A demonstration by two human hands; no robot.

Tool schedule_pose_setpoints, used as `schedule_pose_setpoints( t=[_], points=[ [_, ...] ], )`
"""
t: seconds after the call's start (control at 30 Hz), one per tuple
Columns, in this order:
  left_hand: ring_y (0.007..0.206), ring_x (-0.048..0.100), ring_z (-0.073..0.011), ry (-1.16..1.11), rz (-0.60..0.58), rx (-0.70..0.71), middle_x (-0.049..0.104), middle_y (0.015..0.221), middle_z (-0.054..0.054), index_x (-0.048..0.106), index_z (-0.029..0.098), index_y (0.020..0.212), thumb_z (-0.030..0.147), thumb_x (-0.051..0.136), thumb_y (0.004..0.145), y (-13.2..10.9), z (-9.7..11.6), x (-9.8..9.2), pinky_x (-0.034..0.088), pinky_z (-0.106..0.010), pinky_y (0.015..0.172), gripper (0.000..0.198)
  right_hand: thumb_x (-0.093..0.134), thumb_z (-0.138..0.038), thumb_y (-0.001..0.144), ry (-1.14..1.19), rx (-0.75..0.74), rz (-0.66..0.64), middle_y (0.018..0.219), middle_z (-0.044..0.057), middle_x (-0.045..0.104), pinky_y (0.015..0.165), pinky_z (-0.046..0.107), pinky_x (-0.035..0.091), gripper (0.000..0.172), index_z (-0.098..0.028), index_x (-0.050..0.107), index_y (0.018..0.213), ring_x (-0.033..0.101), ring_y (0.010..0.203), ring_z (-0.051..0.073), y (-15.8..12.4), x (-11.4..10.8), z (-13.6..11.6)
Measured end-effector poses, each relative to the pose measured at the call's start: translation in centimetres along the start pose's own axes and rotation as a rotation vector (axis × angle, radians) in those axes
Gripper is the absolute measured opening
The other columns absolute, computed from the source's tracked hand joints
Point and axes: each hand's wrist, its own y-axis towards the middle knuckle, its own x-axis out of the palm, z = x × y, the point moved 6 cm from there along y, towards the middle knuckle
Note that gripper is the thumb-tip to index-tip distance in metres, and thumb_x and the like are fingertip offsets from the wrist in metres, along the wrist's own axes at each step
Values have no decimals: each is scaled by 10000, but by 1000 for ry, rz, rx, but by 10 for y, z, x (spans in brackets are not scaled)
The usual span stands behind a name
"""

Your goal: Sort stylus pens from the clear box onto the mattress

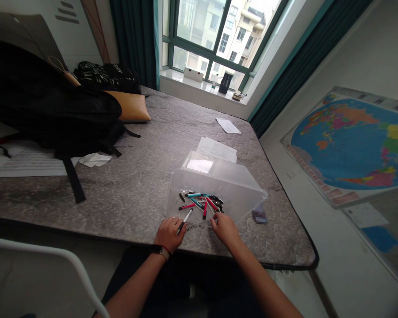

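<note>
A clear plastic box (232,185) lies tipped on its side on the grey mattress (146,176), its open mouth facing me. Several pens (202,201) in red, teal and black lie scattered at the mouth. My left hand (169,234), with a watch on its wrist, is closed round a white pen (185,221) that points up toward the pile. My right hand (224,229) rests at the near edge of the pens, its fingers curled and pinching at one of them; which pen it holds is hard to make out.
A black backpack (53,110) and an orange cushion (131,107) lie at the far left. Paper sheets (218,149) lie behind the box, more paper (23,165) at the left. A world map (354,141) lies on the floor at the right. A white chair rail (53,256) crosses the lower left.
</note>
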Motion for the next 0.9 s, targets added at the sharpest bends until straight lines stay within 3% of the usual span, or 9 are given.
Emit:
schedule_pose_setpoints(
  t=[0.2,0.37,0.57,0.8,0.9],
  points=[
    [791,561,-213,1,3,-3,635,782,-57,623,213,810,349,418,955,0,1,-1,354,-339,715,286,464,-371,932,-23,-28,-1,1220,123,600,853,270,445,320,-195,618,1150,628,1005,214,21,-7,-6],
    [785,557,-212,13,-4,-3,630,778,-55,615,213,812,351,406,960,1,2,-3,353,-341,707,291,404,-312,957,-18,-23,28,1163,118,632,882,270,428,323,-178,616,1160,612,1046,212,45,-25,1],
    [798,557,-214,7,-9,-5,632,785,-56,611,208,804,345,411,958,1,1,-1,362,-347,722,287,406,-312,952,-49,-23,18,1111,120,666,882,274,423,311,-164,649,1078,620,1037,219,59,-29,6],
    [800,557,-217,5,1,3,636,795,-57,621,207,832,344,425,952,0,0,2,360,-351,721,267,402,-309,962,-11,-103,0,1053,117,697,827,262,423,296,-173,648,1053,639,996,215,64,-26,-7],
    [793,555,-217,2,10,2,633,793,-54,623,214,834,336,431,950,0,0,2,355,-350,711,255,423,-287,949,-19,-175,-12,1060,107,698,826,264,420,265,-189,643,1060,640,1005,212,66,-26,-26]
  ],
)
